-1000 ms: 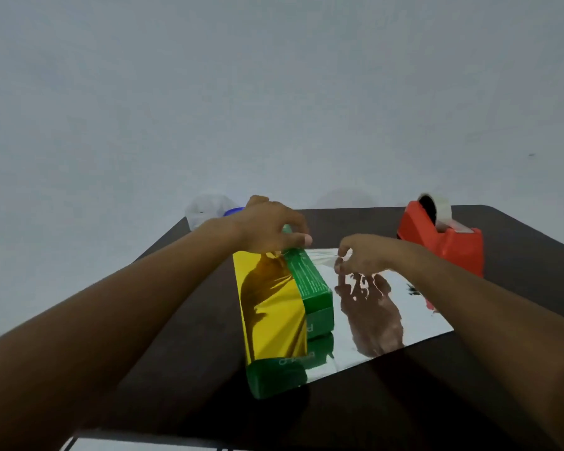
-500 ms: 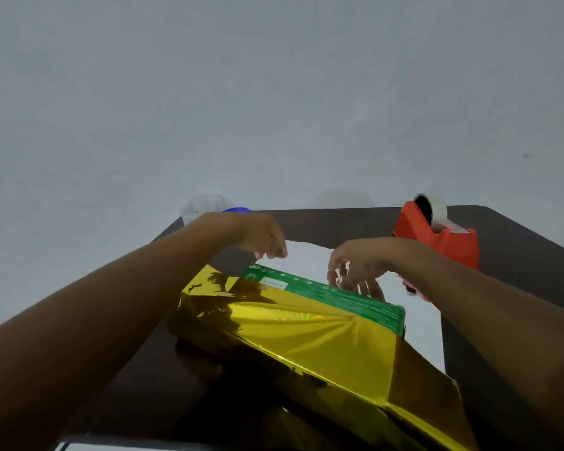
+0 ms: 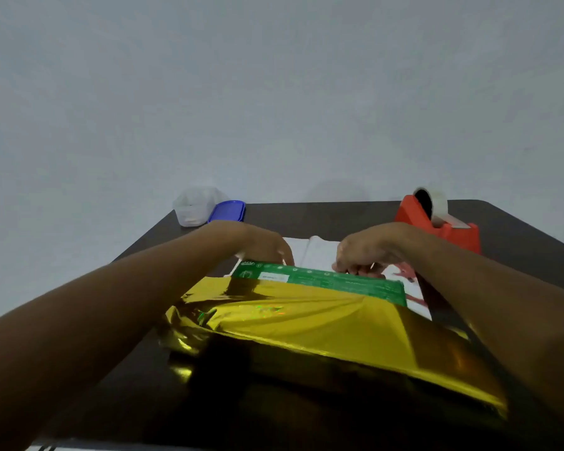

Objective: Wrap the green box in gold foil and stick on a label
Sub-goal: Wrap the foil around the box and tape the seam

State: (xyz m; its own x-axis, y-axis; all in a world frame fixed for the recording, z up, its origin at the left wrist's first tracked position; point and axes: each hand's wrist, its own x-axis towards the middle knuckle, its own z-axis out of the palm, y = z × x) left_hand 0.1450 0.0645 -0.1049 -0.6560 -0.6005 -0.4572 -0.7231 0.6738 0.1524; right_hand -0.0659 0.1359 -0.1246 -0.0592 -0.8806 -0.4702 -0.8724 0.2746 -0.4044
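Pulling the gold foil (image 3: 323, 323) tight over the green box (image 3: 319, 281) works best; left hand (image 3: 267, 249) and right hand (image 3: 365, 252) curl at its far edge, grip unclear.

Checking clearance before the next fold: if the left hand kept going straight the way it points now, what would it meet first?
Probably the white back of the foil sheet just past the left hand, which reaches over the green box toward the table's far edge. Beyond that the way looks free, though depth is unclear.

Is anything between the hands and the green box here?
Nothing visible does. Both the left hand and right hand are at the far edge of the green box; the gold foil covers only its near side.
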